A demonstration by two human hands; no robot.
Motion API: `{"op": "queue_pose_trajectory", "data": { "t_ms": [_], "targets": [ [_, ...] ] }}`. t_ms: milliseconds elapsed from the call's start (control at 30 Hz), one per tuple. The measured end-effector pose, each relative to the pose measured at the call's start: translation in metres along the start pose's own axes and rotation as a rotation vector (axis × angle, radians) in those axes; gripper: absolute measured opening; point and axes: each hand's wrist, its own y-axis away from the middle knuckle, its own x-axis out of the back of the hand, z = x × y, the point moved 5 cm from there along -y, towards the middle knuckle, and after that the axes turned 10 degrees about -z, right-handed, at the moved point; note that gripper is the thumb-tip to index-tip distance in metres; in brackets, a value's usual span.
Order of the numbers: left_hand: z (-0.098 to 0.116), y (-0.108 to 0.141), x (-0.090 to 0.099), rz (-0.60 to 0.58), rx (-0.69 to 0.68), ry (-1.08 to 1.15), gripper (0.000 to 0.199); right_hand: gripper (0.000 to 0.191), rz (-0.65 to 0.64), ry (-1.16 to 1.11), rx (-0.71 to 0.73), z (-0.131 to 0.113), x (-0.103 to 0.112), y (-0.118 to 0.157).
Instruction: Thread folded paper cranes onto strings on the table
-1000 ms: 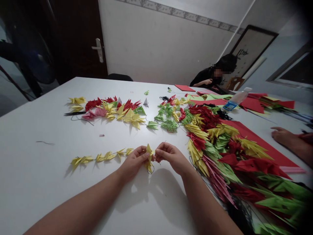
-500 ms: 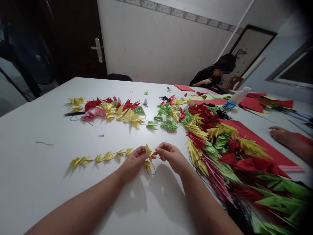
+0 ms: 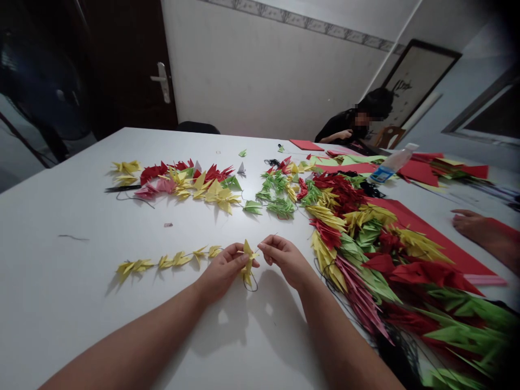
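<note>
Near the middle of the white table, my left hand (image 3: 222, 272) pinches a yellow origami crane (image 3: 247, 250) between thumb and fingers. Another yellow paper piece hangs just under it, with a loop of dark thread (image 3: 257, 284) below. My right hand (image 3: 285, 260) is closed close beside the crane, thumb against forefinger, on a thin needle-like piece (image 3: 275, 235); its exact kind is too small to tell. To the left of my left hand, a row of yellow cranes (image 3: 179, 259) lies strung on dark thread.
Strung red, yellow and green cranes (image 3: 215, 192) lie farther back, beside black scissors (image 3: 122, 189). A big heap of garlands (image 3: 345, 233) fills the right side, near a plastic bottle (image 3: 392, 164) and red paper (image 3: 459, 254). Another person's hand (image 3: 471, 225) rests at right; a person (image 3: 337, 127) sits beyond.
The yellow crane in my left hand has tilted slightly and stands more upright. My right hand has shifted very little. The other person's hand at right has moved slightly rightward.
</note>
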Motion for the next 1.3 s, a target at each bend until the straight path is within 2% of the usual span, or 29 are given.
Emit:
{"op": "queue_pose_trajectory", "data": {
  "t_ms": [200, 500, 767, 867, 1067, 1300],
  "targets": [
    [0.001, 0.000, 0.001, 0.016, -0.001, -0.024, 0.028, 0.022, 0.047, -0.076, 0.007, -0.003, 0.004, 0.002],
    [0.001, 0.000, 0.002, 0.040, -0.036, -0.039, 0.026, 0.021, -0.008, -0.219, 0.057, 0.002, -0.004, 0.001],
    [0.002, -0.001, 0.003, 0.078, -0.043, 0.009, 0.028, 0.027, 0.132, -0.394, 0.079, 0.007, -0.002, -0.002],
    [0.002, -0.001, 0.003, 0.085, -0.060, 0.018, 0.027, 0.027, 0.143, -0.442, 0.087, 0.008, -0.003, -0.003],
    [0.002, -0.001, 0.001, 0.091, -0.042, 0.042, 0.032, 0.024, 0.103, -0.388, 0.118, 0.008, -0.006, -0.004],
    [0.004, 0.000, 0.002, 0.097, -0.042, 0.064, 0.034, 0.021, 0.158, -0.255, 0.110, 0.006, -0.003, -0.001]
  ]
}}
